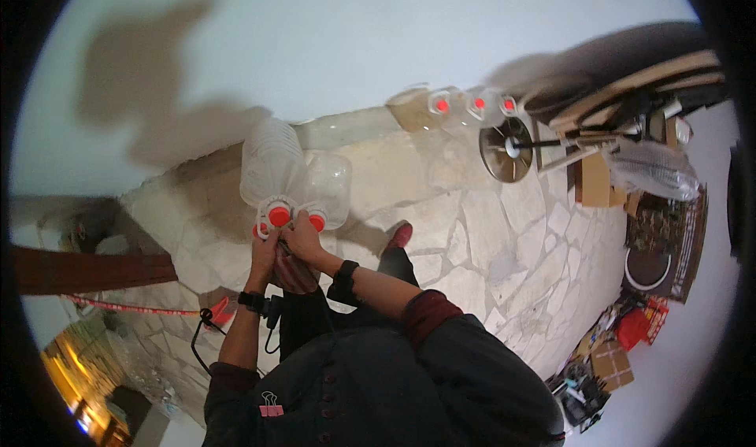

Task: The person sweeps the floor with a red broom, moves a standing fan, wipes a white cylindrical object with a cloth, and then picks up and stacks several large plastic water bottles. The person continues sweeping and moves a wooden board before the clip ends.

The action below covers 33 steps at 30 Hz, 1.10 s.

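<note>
Several clear plastic jugs with red caps stand bunched together in front of me, among them a large ribbed jug and a smaller jug to its right. My left hand is at the necks, its fingers bent near the red cap of the large jug. My right hand meets it there, with fingertips between that cap and the cap of the smaller jug. The fingers of both hands nearly touch. What they pinch is too small and too covered to tell.
By the white wall stand more capped jugs, next to a round metal stand base. Cardboard boxes and piled goods lie at the right. A wooden beam and a red-and-white strap are at the left, over stone paving.
</note>
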Tool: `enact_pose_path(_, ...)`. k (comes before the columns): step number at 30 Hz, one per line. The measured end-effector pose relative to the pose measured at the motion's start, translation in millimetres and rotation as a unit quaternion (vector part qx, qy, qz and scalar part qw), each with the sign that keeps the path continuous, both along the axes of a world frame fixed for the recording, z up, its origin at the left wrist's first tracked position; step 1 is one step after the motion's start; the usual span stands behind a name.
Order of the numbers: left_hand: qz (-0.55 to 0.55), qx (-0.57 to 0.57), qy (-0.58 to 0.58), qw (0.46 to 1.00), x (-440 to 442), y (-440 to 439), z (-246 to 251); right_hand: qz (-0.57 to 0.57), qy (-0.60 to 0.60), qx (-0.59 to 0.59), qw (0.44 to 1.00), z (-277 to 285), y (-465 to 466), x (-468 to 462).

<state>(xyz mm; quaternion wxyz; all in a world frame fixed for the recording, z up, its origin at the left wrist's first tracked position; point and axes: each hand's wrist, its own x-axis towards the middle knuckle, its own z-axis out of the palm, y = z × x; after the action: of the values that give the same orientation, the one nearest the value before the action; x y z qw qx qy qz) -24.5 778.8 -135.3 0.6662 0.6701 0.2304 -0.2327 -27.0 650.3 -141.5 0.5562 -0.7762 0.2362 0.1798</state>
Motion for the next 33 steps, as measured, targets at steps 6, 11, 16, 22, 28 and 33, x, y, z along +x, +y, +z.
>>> enact_pose_path(6,-0.115,0.03,0.008,0.993,4.6,-131.1,-51.2,0.011,-0.222,-0.276,0.935,-67.7,-203.0,-61.8)
enact_pose_path(11,-0.214,0.095,0.025,0.972,9.6,-221.9,-60.3,-0.084,-0.076,-0.272,0.956,-86.6,-411.8,-116.3)
enact_pose_path(16,-0.35,0.166,-0.035,0.921,13.7,-320.1,-40.0,-0.126,0.033,-0.311,0.941,-82.4,-543.8,-110.9)
enact_pose_path(22,-0.434,0.182,-0.044,0.881,35.3,-411.8,-38.5,-0.112,0.138,-0.394,0.902,-96.9,-643.8,-72.6)
enact_pose_path(28,-0.463,0.226,-0.039,0.856,58.3,-469.3,-69.2,-0.098,0.197,-0.38,0.898,-148.2,-715.0,-41.3)
enact_pose_path(33,-0.444,0.265,0.039,0.855,64.1,-505.0,-96.8,-0.111,0.142,-0.413,0.893,-203.6,-752.1,5.5)
